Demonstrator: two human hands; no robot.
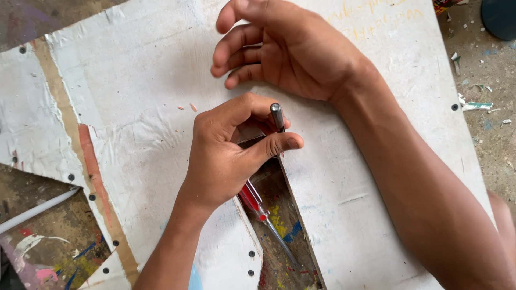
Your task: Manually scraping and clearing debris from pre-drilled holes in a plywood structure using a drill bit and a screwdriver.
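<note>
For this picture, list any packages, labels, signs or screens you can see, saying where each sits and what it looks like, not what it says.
No packages, labels or screens show.
White board: only faint yellow handwriting near its top edge, beyond the right hand.
Left hand grips a plain metal tool; nothing printed on it.

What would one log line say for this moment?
left hand: grips metal tool | right hand: flat on white board | red screwdriver: in gap
</note>
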